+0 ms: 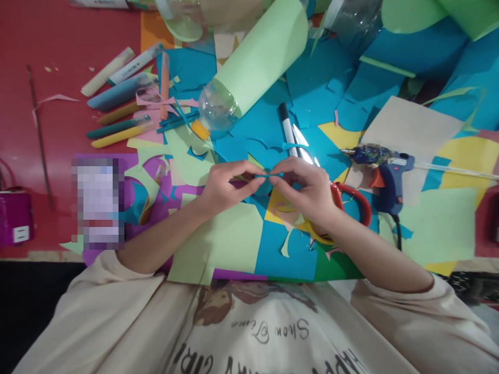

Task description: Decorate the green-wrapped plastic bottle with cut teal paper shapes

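Both hands meet at the middle of the view, fingertips nearly touching. My left hand (230, 184) pinches one end of a small, thin blue paper piece (267, 175). At its other end, my right hand (306, 184) pinches it between thumb and forefinger. Fingertips cover much of the piece. Beneath and beside my right wrist lie scissors (364, 205) with red and yellow handles. Just beyond my right hand are a black-capped marker (286, 124) and a silvery blade. A clear bottle wrapped in light green paper (265, 57), with an orange cap, lies beyond the hands.
A blue glue gun (392, 182) with its cable rests at the right. Several markers (117, 109) lie at the upper left, above a blurred phone-like object (99, 200). Coloured paper sheets and scraps cover the red table (19, 104). More bottles stand or lie along the far edge.
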`<state>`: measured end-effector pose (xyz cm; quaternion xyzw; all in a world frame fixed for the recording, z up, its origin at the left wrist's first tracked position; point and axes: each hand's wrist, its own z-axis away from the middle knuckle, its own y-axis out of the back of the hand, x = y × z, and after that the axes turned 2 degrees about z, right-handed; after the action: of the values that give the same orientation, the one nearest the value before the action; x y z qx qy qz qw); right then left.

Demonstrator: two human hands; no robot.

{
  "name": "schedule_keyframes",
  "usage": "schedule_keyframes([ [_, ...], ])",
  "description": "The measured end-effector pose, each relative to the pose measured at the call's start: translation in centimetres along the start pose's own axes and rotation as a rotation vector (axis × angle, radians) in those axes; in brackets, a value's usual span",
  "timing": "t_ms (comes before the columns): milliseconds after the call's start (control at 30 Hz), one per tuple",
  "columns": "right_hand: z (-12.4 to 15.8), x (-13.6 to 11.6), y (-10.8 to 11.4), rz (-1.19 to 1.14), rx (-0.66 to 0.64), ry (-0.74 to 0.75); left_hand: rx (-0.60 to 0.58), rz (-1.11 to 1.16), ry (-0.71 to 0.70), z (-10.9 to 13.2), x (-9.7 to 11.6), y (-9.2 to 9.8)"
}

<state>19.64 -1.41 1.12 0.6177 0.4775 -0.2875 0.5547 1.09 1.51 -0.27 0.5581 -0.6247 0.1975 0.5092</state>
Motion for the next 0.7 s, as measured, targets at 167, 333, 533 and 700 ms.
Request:
schedule_keyframes([
  [167, -0.02, 0.02, -0.07, 0.015, -0.008, 0.029, 0.001, -0.024, -0.004, 0.04, -0.11, -0.01],
  [333, 0.00, 0.27, -0.20, 0.011, 0.013, 0.111, -0.011, -0.029, 0.006, 0.14, -0.17, -0.04],
  [533, -0.04, 0.28, -0.22, 0.039, 0.047, 0.153, -0.011, 0.011, 0.030, 0.01, 0.07, -0.04],
  [700, -0.09, 0.04, -0.01, 0.069, 0.051, 0.092, 0.050, 0.011, 0.035, 0.13, 0.06, -0.11],
])
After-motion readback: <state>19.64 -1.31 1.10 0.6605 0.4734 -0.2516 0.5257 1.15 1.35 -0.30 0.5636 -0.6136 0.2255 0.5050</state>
